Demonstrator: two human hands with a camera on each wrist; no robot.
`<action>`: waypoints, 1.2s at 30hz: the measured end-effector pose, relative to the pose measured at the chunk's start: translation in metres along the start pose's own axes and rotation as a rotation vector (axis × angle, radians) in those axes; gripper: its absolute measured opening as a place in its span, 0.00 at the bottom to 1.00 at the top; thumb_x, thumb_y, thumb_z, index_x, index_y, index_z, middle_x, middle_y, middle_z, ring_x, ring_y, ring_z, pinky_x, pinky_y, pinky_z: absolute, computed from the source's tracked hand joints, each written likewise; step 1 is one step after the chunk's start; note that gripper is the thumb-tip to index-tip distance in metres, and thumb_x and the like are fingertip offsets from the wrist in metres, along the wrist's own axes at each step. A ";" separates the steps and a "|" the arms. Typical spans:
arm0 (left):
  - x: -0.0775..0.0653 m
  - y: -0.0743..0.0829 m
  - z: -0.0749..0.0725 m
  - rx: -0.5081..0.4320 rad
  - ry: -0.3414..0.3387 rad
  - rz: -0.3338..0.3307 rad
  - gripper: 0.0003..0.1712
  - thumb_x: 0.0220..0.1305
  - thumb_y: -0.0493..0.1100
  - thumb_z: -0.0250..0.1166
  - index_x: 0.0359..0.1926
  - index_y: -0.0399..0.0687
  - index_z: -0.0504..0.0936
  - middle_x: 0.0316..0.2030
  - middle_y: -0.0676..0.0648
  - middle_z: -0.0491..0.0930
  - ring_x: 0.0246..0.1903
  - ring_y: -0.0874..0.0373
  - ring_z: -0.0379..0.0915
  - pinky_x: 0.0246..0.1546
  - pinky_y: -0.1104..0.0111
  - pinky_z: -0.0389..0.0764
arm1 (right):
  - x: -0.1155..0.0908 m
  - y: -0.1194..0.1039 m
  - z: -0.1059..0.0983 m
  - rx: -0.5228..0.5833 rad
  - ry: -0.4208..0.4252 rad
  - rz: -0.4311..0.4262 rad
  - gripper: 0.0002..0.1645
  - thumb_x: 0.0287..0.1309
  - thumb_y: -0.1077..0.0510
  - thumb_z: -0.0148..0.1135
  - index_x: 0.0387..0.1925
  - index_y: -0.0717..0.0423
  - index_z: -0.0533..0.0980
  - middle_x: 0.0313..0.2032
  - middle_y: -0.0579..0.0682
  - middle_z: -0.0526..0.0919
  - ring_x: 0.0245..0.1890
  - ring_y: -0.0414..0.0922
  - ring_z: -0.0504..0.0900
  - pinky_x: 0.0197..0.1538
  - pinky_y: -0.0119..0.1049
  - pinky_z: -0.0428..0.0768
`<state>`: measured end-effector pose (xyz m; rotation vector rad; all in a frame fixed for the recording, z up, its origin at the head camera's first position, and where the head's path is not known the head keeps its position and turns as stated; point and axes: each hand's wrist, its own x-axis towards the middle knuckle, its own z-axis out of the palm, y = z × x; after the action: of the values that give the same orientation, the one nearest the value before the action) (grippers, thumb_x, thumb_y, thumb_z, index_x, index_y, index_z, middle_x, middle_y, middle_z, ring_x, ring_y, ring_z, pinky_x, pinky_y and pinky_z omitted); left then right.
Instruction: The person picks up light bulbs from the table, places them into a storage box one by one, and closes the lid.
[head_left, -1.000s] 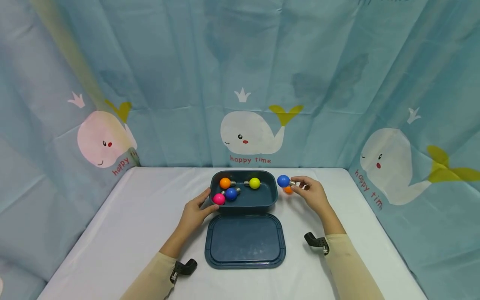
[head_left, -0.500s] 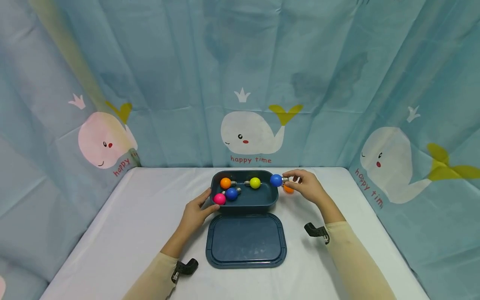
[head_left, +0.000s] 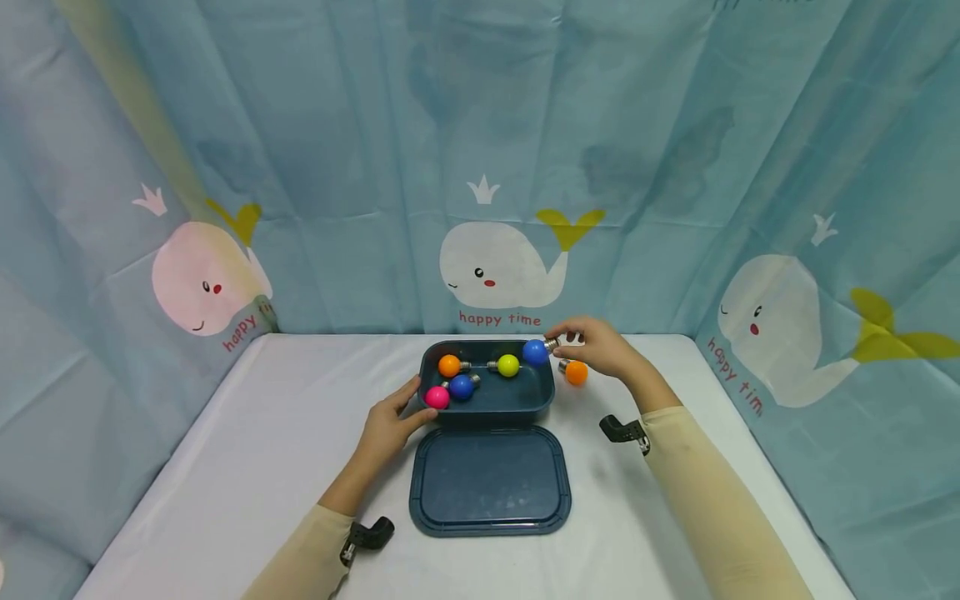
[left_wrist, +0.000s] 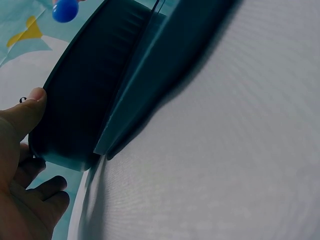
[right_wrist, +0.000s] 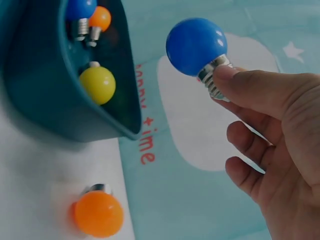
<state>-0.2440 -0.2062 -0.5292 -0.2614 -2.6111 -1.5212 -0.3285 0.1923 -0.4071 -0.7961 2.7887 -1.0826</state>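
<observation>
My right hand [head_left: 600,348] pinches a blue light bulb [right_wrist: 196,46] by its silver screw base, between thumb and fingers. In the head view the bulb overlaps the far right corner of a dark teal plastic box [head_left: 491,414]. At the box's left end my left hand [head_left: 386,427] holds it, thumb on the near side and fingers round the end wall. Inside the box lie an orange bulb [head_left: 449,366], a yellow bulb [head_left: 508,365], a second blue bulb [head_left: 461,387] and a pink bulb [head_left: 437,397]. Another orange bulb [head_left: 576,372] lies on the table, right of the box.
A flat dark teal lid [head_left: 491,482] lies directly in front of the box. White cloth [head_left: 300,417] covers the table. Light blue curtains [head_left: 360,167] with whale prints hang behind and at both sides.
My right hand has carried the blue bulb leftward, from beside the box to above its far right corner. The orange bulb on the table is now uncovered. My left hand stays put.
</observation>
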 end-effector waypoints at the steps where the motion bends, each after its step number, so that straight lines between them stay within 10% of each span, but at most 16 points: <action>1: 0.000 0.000 0.000 0.000 0.001 0.003 0.48 0.62 0.60 0.73 0.76 0.49 0.66 0.75 0.50 0.65 0.75 0.51 0.59 0.72 0.53 0.66 | 0.003 -0.002 -0.001 -0.006 -0.005 -0.004 0.16 0.66 0.54 0.69 0.54 0.45 0.85 0.50 0.43 0.86 0.48 0.51 0.75 0.53 0.46 0.74; 36: 0.000 0.001 0.000 0.001 -0.002 0.002 0.50 0.60 0.64 0.73 0.77 0.48 0.66 0.75 0.49 0.65 0.76 0.50 0.59 0.72 0.52 0.67 | 0.083 -0.021 0.043 -0.164 -0.429 -0.029 0.17 0.64 0.60 0.71 0.54 0.50 0.86 0.49 0.41 0.87 0.49 0.44 0.82 0.56 0.42 0.84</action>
<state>-0.2440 -0.2053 -0.5284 -0.2661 -2.6120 -1.5203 -0.3817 0.1127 -0.4141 -0.9555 2.5227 -0.5991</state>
